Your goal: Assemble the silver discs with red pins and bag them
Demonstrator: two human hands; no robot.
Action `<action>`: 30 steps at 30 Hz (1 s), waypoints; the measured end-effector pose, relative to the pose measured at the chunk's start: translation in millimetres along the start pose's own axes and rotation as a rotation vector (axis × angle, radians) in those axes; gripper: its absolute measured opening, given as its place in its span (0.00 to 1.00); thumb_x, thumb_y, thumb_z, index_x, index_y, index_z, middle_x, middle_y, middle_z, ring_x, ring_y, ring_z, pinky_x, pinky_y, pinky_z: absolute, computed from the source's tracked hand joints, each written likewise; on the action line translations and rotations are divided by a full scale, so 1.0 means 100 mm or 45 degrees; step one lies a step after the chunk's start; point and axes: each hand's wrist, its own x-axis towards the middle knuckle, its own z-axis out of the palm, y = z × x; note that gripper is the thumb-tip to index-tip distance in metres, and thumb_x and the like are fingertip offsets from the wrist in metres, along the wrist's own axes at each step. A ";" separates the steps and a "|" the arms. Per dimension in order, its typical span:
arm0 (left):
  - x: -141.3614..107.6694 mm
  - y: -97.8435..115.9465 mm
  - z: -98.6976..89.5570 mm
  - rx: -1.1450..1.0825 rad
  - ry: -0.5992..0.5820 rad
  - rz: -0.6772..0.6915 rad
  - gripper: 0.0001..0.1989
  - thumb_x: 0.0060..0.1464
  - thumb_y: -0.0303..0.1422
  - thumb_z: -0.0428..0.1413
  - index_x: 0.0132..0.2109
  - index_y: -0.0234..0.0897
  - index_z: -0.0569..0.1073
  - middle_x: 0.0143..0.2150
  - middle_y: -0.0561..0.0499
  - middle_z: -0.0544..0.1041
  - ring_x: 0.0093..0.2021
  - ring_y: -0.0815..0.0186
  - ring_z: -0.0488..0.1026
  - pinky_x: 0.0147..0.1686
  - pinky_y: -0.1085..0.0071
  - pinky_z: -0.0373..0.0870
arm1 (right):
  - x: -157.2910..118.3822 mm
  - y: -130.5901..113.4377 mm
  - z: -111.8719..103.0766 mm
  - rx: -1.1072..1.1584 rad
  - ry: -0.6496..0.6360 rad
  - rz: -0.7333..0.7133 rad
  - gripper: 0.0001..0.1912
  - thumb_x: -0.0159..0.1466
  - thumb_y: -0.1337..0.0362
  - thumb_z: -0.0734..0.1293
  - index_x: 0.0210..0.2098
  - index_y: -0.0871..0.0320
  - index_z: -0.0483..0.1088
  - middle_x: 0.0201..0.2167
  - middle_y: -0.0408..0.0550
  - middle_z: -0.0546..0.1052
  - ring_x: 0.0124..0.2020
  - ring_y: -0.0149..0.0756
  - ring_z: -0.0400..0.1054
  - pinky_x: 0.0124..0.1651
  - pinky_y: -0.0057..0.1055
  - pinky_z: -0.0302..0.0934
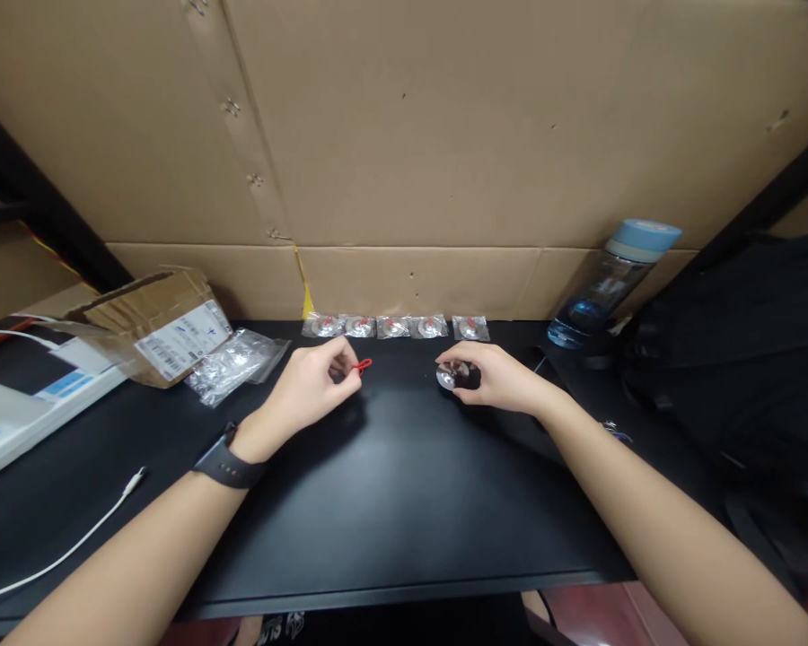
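Left hand [316,381] out over the black table [390,502], thumb and index finger pinching a red cord [362,366], small loop poking out past the fingertips toward the middle. Dark watch band [229,462] on the left wrist. Right hand [495,381] across from it, well apart, thumb and fingers curled round the edges of a shiny silver disc [446,377]; grip closed on it, part of the disc hidden by the fingers. Cannot tell if the disc touches the tabletop. Behind both hands, near the cardboard wall [404,135], a row of five clear packets [393,327], each with a silver round piece and something red inside; four sit close together, the rightmost slightly apart. Left side: open cardboard box [154,314] with a white label, crumpled clear plastic bags [232,363] right beside it, white power strip [47,404] at the far left, white cable [94,538] lying in front, its plug end pointing toward the left forearm. Right side: clear bottle [602,292] with a blue lid, tilted in view, just beside a bulky black bag [733,350]. Small item near the right forearm, too unclear to identify.
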 end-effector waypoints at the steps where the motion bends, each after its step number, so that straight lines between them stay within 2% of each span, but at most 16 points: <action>1: -0.02 0.06 0.02 -0.082 0.006 0.038 0.04 0.55 0.31 0.57 0.38 0.40 0.76 0.34 0.54 0.82 0.33 0.65 0.79 0.37 0.71 0.73 | 0.00 -0.04 0.01 0.032 0.011 -0.016 0.25 0.55 0.70 0.73 0.52 0.52 0.75 0.49 0.48 0.80 0.47 0.42 0.75 0.54 0.38 0.68; 3: -0.06 0.16 0.07 -0.158 0.007 0.082 0.08 0.57 0.30 0.57 0.42 0.41 0.80 0.37 0.54 0.83 0.36 0.65 0.80 0.36 0.72 0.74 | 0.01 -0.11 0.04 0.146 0.033 -0.032 0.27 0.54 0.71 0.72 0.53 0.51 0.75 0.50 0.48 0.79 0.49 0.42 0.75 0.55 0.38 0.68; 6: -0.12 0.26 0.13 -0.172 0.034 0.094 0.07 0.60 0.32 0.59 0.41 0.44 0.83 0.40 0.54 0.85 0.39 0.64 0.81 0.37 0.71 0.74 | 0.01 -0.25 0.12 0.464 0.030 0.008 0.28 0.54 0.72 0.72 0.55 0.52 0.74 0.51 0.49 0.78 0.49 0.40 0.75 0.52 0.37 0.70; 10: -0.17 0.34 0.16 -0.219 0.071 0.091 0.06 0.61 0.38 0.62 0.41 0.45 0.83 0.41 0.55 0.85 0.39 0.64 0.81 0.41 0.69 0.75 | 0.03 -0.43 0.24 0.954 0.007 0.120 0.27 0.55 0.71 0.72 0.54 0.54 0.74 0.50 0.50 0.78 0.49 0.39 0.74 0.51 0.37 0.71; 14: -0.20 0.39 0.20 -0.319 0.033 0.116 0.04 0.61 0.37 0.63 0.41 0.44 0.82 0.40 0.54 0.85 0.40 0.63 0.80 0.45 0.67 0.75 | 0.03 -0.56 0.33 1.298 0.025 0.257 0.26 0.54 0.70 0.75 0.53 0.53 0.75 0.53 0.51 0.77 0.51 0.41 0.73 0.51 0.38 0.72; 19: -0.22 0.41 0.25 -0.449 0.048 0.159 0.03 0.62 0.34 0.62 0.41 0.42 0.81 0.43 0.50 0.81 0.46 0.62 0.78 0.52 0.64 0.73 | 0.01 -0.64 0.41 1.481 0.085 0.264 0.26 0.53 0.70 0.79 0.51 0.54 0.77 0.54 0.51 0.76 0.51 0.40 0.72 0.48 0.34 0.73; 24: -0.24 0.39 0.29 -0.375 0.127 0.246 0.03 0.64 0.33 0.60 0.41 0.42 0.80 0.50 0.47 0.73 0.54 0.60 0.72 0.56 0.61 0.69 | -0.03 -0.78 0.43 1.639 0.095 0.246 0.26 0.54 0.70 0.80 0.51 0.53 0.77 0.53 0.50 0.76 0.50 0.39 0.72 0.50 0.35 0.73; 30: -0.27 0.40 0.29 -0.249 0.179 0.341 0.03 0.66 0.32 0.58 0.43 0.41 0.77 0.50 0.46 0.71 0.54 0.58 0.70 0.56 0.58 0.68 | -0.07 -0.90 0.42 1.658 0.087 0.277 0.25 0.54 0.71 0.79 0.51 0.52 0.77 0.53 0.50 0.76 0.53 0.40 0.72 0.51 0.36 0.74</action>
